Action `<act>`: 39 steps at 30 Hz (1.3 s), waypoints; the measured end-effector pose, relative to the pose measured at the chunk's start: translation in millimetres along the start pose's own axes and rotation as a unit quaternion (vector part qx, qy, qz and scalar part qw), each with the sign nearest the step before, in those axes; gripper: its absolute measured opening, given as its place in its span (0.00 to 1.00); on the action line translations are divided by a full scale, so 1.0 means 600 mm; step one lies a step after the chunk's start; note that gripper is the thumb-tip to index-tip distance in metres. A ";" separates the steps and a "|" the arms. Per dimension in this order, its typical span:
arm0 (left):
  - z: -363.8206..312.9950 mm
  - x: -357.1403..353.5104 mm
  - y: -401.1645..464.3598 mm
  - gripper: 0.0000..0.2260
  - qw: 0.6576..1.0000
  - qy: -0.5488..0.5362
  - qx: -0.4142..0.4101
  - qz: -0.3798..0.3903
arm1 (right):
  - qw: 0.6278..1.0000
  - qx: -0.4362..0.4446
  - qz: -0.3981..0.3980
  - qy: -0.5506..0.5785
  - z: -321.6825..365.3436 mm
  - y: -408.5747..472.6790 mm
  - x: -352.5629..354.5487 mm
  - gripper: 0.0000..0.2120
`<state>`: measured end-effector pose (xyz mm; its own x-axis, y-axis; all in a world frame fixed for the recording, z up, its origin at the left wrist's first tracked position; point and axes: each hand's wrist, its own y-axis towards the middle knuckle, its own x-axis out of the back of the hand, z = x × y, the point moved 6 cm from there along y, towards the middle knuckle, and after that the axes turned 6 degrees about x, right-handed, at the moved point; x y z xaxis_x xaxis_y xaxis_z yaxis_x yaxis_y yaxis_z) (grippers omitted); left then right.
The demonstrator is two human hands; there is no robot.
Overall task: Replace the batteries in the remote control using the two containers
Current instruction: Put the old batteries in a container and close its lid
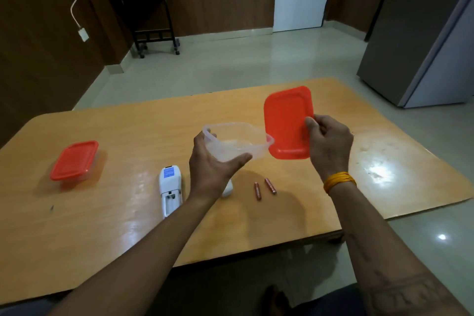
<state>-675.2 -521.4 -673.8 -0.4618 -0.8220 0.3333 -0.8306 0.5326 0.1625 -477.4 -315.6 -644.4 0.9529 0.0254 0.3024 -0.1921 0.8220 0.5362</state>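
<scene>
Remote control (pixel 170 189) is lying face down on the wooden surface (pixel 384 151), its long axis running toward and away from the person, battery bay open and empty at the near end; a blue label at the far end is too small to read. Left hand (pixel 214 164) is cupping a clear open container (pixel 237 141) above it. Right hand (pixel 329 143) is pinching an orange lid (pixel 287 120) upright. Two batteries (pixel 264 188) are lying just right of the left wrist. A closed container (pixel 74 160) is sitting well apart at left, with open room around it.

Head-worn view, looking forward and down, table (pixel 102 226) close
</scene>
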 end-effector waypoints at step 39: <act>-0.034 -0.072 -0.063 0.15 0.997 0.045 0.064 -0.028 | 0.936 -0.043 0.238 -0.257 -0.004 -0.041 -0.020 0.07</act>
<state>-617.7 -501.9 -675.5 -0.3883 -0.8253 0.4100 -0.8900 0.4512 0.0654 -483.8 -334.6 -663.2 0.5216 0.1410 0.8415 -0.5250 0.8305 0.1863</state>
